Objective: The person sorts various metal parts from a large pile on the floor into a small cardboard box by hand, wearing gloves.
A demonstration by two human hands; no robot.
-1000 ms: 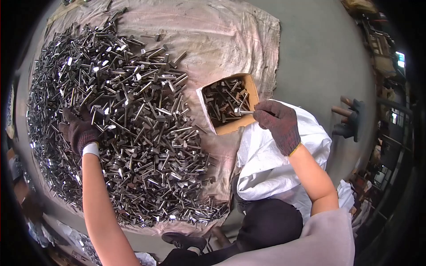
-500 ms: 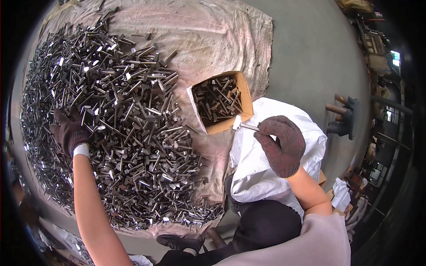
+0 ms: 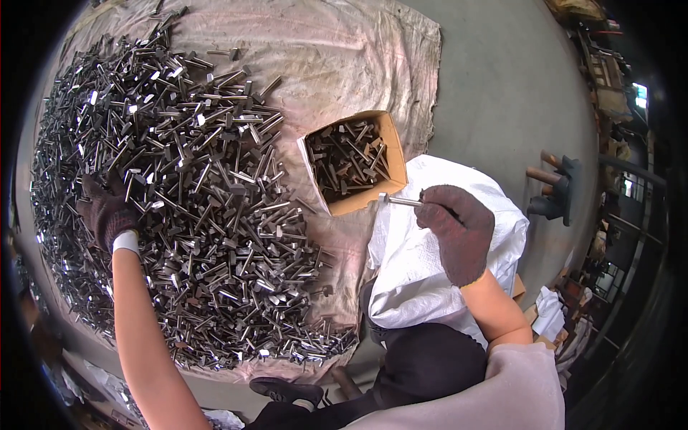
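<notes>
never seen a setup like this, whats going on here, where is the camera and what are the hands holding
There is no machine: a person works with a gloved left hand and right hand. The view is from a wide fisheye camera on the person's head, looking down, so straight edges bend near the rim.

A large heap of metal pieces lies on a stained cloth, beside an open cardboard box of similar pieces. The right hand pinches one bolt-like piece, its head toward the box. The left hand is in the heap; whether it grips anything is unclear.
</notes>
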